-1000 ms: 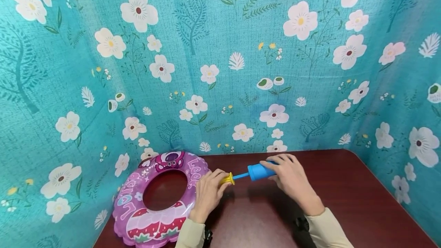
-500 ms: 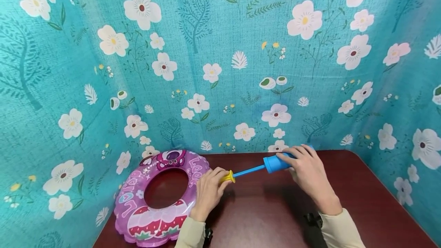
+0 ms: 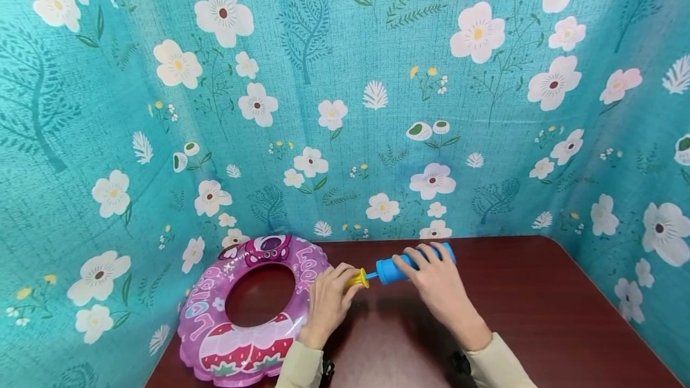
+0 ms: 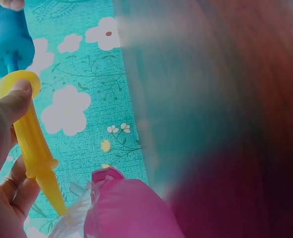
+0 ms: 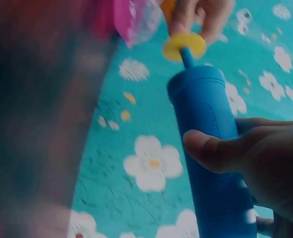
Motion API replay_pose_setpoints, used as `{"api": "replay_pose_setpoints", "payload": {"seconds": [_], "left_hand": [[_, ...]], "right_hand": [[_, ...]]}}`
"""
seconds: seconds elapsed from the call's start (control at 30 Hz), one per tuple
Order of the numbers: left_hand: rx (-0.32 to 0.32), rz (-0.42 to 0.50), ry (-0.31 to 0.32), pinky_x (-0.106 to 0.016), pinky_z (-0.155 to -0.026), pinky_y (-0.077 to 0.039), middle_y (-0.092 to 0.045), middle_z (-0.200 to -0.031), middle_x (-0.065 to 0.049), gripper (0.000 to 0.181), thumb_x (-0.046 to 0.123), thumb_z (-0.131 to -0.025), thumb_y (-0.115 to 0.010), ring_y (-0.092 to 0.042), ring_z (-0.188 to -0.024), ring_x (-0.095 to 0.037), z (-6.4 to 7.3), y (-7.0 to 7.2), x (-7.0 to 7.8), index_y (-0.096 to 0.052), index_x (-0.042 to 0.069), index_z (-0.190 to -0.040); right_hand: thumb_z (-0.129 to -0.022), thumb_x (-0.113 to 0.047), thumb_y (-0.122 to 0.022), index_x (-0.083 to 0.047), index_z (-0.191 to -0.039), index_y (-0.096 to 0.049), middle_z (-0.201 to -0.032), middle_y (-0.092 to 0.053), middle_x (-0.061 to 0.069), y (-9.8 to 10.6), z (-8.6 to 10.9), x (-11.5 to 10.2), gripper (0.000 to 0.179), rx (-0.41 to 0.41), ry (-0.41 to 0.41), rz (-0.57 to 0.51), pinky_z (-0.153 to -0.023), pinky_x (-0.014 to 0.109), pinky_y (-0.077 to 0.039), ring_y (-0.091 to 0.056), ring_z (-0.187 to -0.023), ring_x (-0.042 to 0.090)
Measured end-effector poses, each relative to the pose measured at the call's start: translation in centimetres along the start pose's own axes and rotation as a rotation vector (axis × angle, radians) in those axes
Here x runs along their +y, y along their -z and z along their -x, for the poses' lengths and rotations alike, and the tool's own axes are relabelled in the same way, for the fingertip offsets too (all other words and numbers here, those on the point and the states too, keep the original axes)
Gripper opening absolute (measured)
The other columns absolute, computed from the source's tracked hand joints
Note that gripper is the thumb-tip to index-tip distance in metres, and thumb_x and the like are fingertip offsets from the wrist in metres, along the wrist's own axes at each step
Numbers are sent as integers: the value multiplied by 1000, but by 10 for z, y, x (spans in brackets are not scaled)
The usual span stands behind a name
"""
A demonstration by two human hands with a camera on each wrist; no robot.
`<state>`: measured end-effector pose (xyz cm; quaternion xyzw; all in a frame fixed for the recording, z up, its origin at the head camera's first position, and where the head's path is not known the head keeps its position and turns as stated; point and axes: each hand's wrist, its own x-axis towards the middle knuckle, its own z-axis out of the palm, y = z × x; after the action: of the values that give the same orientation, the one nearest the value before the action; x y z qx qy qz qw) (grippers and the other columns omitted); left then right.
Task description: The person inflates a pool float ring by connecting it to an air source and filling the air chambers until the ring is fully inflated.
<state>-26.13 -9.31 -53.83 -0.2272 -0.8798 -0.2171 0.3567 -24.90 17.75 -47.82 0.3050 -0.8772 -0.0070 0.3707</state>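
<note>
My left hand [image 3: 329,301] grips the yellow end of a hand air pump [image 4: 32,139], its thumb on the round flange. The yellow part narrows to a nozzle [image 4: 52,193], whose tip meets the clear plastic of a purple inflatable swim ring [image 3: 194,316]; whether it sits inside a valve I cannot tell. My right hand [image 3: 439,283] is wrapped around the pump's blue barrel [image 5: 206,114]. Only a short length of blue rod [image 5: 186,58] shows between barrel and flange. The ring lies at the left of the table, printed with strawberries and letters, and looks rounded out.
A dark red-brown table [image 3: 539,298] lies beneath the hands. Turquoise floral cloth [image 3: 345,154] hangs behind it and along both sides.
The right hand first drew the blue barrel away to the right, baring more rod, then brought it back left, close to the yellow flange. The left hand and ring stayed nearly in place.
</note>
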Motion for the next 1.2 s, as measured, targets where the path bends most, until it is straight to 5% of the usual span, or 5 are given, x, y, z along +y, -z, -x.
{"api": "replay_pose_setpoints", "payload": {"seconds": [0.33, 0.63, 0.9, 1.07, 1.2], "left_hand": [[-9, 20, -19, -21, -65, -48, -75, -109, 14, 29, 45, -93, -81, -59, -77, -10, -3, -2, 2, -80, 25, -114], [22, 74, -5, -21, -64, -47, -76, -107, 13, 27, 43, -92, -83, -59, -76, -10, -7, -1, 0, -80, 25, -112], [38, 111, 29, -20, -64, -49, -76, -107, 12, 27, 40, -90, -85, -62, -78, -10, -6, -1, 1, -80, 25, -112], [46, 112, 32, -22, -66, -53, -76, -107, 11, 27, 38, -90, -85, -64, -79, -10, -5, 2, 0, -79, 24, -112], [56, 115, 39, -22, -68, -54, -76, -107, 9, 28, 37, -89, -86, -66, -80, -11, -5, 5, -1, -80, 23, -113]], "right_hand": [[-72, -11, -99, -26, -135, -73, -130, -70, 12, -11, 0, -20, 70, 44, -21, -40, -107, 63, -48, -64, -119, 38], [-64, -14, -103, -25, -128, -77, -128, -73, 10, 12, 1, 28, 70, 92, -17, -47, -110, 61, -48, -65, -122, 39], [-70, -2, -96, -21, -134, -75, -134, -71, 13, 33, 8, 67, 71, 161, -19, -52, -120, 63, -36, -61, -128, 42], [-70, 5, -93, -20, -137, -73, -135, -70, 16, 36, 8, 68, 74, 211, -24, -54, -123, 64, -31, -59, -129, 44], [-81, 5, -85, -18, -134, -74, -134, -70, 17, 29, 1, 53, 59, 265, 29, -56, -120, 68, -33, -60, -126, 45]]}}
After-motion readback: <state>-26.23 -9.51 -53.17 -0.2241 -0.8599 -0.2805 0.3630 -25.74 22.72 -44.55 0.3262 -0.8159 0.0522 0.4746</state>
